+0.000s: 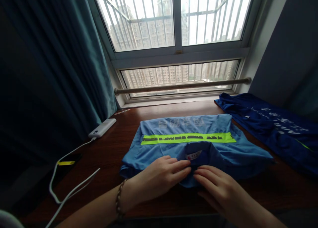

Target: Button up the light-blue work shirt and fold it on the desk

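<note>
A light blue shirt (169,125) lies folded on the table, with grey printed characters near its far edge and a yellow-green band (188,138) across it. Its collar faces me, and a small white label (193,155) shows inside the neck opening. My left hand (164,175), a braided bracelet on its wrist, is closed on the left part of the collar edge. Just across from it, my right hand (218,185) grips the collar's right side with fingers together. Both thumbs are mostly hidden. The fingertips of the two hands nearly meet.
A dark blue garment (268,122) with white print lies at the right on the brown table (134,117). To the left are a white power bank (102,128) and its white cable (72,151). Behind stand a curtain (74,49) and a barred window (149,26).
</note>
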### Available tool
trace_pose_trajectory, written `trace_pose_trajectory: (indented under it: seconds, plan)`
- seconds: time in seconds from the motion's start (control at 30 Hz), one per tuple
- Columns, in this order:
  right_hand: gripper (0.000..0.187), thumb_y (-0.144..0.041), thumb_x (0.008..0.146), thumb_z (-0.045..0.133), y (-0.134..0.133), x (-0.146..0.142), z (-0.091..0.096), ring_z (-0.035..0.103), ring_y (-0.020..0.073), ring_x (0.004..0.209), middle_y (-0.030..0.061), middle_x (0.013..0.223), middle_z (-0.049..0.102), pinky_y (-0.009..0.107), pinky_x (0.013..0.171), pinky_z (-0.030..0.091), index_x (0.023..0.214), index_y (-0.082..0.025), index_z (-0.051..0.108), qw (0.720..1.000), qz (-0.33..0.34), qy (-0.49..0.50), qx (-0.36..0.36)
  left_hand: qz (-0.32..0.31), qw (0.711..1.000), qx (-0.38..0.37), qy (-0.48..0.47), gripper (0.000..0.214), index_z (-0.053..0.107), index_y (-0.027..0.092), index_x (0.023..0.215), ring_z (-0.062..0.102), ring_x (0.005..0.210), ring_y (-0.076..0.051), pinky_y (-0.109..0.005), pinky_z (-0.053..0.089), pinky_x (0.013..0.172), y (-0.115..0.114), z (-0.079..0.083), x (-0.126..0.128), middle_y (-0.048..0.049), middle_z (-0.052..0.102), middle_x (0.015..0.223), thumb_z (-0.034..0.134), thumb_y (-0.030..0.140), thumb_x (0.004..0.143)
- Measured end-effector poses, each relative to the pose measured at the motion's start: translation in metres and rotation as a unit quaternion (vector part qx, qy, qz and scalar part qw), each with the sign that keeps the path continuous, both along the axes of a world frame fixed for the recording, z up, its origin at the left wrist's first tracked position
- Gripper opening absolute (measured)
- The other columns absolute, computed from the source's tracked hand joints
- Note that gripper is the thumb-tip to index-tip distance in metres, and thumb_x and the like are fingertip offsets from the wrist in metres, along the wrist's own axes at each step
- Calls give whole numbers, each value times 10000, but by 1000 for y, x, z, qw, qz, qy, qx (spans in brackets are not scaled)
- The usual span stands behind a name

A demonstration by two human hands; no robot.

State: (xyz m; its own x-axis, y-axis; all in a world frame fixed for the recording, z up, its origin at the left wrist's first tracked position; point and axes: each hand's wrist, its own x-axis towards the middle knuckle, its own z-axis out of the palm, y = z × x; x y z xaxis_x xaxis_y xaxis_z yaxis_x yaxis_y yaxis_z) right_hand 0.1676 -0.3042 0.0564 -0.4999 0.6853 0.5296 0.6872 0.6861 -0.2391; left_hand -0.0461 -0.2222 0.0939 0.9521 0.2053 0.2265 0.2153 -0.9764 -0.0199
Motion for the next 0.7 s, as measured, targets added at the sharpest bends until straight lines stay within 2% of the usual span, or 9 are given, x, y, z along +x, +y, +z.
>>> trace_pose_trajectory:
  seconds: [0.1, 0.2, 0.27, 0.33, 0.5, 0.6, 0.7]
  plan:
    - [268, -100, 750, 516, 12, -24, -17, 519, 213, 930, 67, 954, 590, 353, 817, 457, 1007, -163, 554, 999, -40, 21, -1, -2, 996, -63, 67, 235, 558, 184, 1047, 586, 804, -145, -228, 449, 696, 24, 9, 18, -51, 613, 984, 430, 153, 853]
    - [217, -64, 735, 501, 19, -35, -29, 517, 204, 809, 47, 838, 570, 338, 691, 456, 907, -179, 567, 995, -91, 44, -21, -8, 986, -143, 88, 205, 594, 197, 1008, 584, 824, -143, -207, 428, 714, 54, 15, 25, -32, 626, 955, 516, 244, 825]
    - [209, -25, 724, 474, 23, -39, -33, 506, 190, 745, 36, 780, 549, 317, 637, 437, 832, -180, 565, 990, -124, 58, -40, -26, 974, -206, 89, 226, 616, 203, 986, 573, 808, -132, -194, 413, 723, 73, 13, 26, -24, 633, 929, 575, 297, 785]
    - [218, 6, 707, 457, 27, -39, -35, 496, 183, 725, 32, 761, 534, 309, 633, 425, 779, -176, 554, 983, -154, 68, -66, -36, 958, -268, 95, 242, 639, 199, 942, 556, 722, -111, -181, 404, 663, 89, 3, 24, -15, 633, 859, 616, 336, 744]
    - [213, 18, 687, 475, 32, -37, -39, 477, 181, 754, 24, 780, 521, 313, 684, 411, 752, -176, 532, 968, -189, 90, -136, -7, 915, -398, 66, 287, 664, 157, 845, 455, 568, -82, -175, 343, 517, 112, -38, 17, 16, 541, 658, 662, 392, 680]
    - [178, -16, 699, 516, 32, -41, -43, 464, 194, 781, 21, 785, 521, 327, 701, 397, 762, -182, 530, 968, -186, 109, -127, 18, 888, -459, 33, 320, 660, 133, 786, 406, 552, -79, -179, 302, 491, 115, -53, 17, 31, 473, 584, 674, 422, 651]
    - [148, -72, 710, 562, 30, -45, -46, 456, 205, 802, 26, 818, 522, 337, 714, 387, 797, -185, 525, 972, -170, 129, -98, 59, 851, -521, 6, 330, 647, 120, 758, 382, 549, -74, -183, 287, 495, 114, -58, 20, 32, 473, 580, 680, 425, 638]
